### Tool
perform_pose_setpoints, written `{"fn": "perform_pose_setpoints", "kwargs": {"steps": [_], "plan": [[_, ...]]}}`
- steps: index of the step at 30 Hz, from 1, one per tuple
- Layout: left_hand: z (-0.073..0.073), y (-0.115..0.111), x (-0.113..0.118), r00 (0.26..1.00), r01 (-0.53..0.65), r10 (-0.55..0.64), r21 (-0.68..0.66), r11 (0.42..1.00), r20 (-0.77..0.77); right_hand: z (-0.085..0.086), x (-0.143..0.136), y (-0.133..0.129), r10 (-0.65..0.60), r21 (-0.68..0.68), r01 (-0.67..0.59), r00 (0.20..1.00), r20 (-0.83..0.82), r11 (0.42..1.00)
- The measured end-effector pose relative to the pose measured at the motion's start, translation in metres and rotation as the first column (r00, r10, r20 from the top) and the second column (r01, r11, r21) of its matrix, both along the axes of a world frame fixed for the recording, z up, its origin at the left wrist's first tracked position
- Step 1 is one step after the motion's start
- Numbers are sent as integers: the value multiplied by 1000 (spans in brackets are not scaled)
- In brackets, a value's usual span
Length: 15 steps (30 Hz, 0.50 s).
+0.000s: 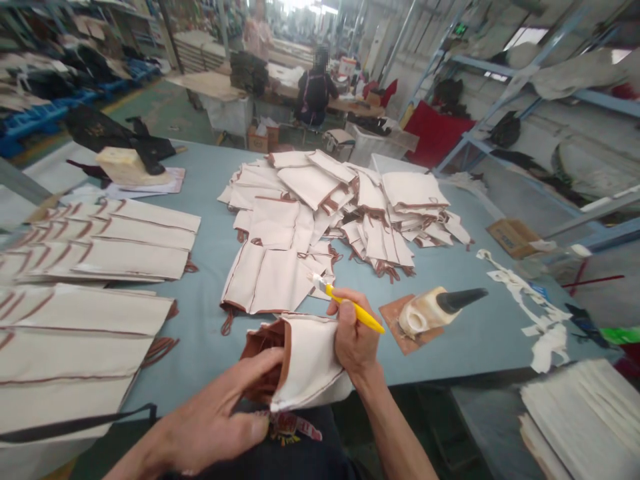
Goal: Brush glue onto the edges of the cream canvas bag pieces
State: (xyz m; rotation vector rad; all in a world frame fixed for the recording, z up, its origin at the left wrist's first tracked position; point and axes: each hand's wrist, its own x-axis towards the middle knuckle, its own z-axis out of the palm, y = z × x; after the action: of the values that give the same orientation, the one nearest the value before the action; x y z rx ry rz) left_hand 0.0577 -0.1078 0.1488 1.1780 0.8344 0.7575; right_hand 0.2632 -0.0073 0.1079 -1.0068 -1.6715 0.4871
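Note:
A cream fabric pouch [313,360] with a brown lining stands tilted at the table's front edge, its mouth facing left. My left hand [220,413] grips its near rim, the fingers reaching inside the opening and the thumb outside. My right hand [355,333] is closed around a yellow-handled brush [363,316] and rests against the pouch's right side. The brush's pale bristles point up and left, over another cream pouch [267,277] lying flat. Right of my right hand, a glue-stained container [425,313] with a dark handle or nozzle sits on a brown square.
A heap of cream pouches [320,177] covers the table's middle. Stacked pouches [75,333] lie at the left, beneath a dark strap. White scraps [550,347] and a cardboard box [515,238] are at right. A seated person [316,93] is beyond the table.

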Motion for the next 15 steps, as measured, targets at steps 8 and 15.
{"fn": "perform_pose_setpoints", "kwargs": {"steps": [8,15], "plan": [[0,27,4,972,-221,218,-24,975,-88,13,13,-29,82,240,-110,989,123,964],[3,25,14,996,-89,83,-183,979,-42,23,33,-53,-95,46,106,974,-207,993]]}}
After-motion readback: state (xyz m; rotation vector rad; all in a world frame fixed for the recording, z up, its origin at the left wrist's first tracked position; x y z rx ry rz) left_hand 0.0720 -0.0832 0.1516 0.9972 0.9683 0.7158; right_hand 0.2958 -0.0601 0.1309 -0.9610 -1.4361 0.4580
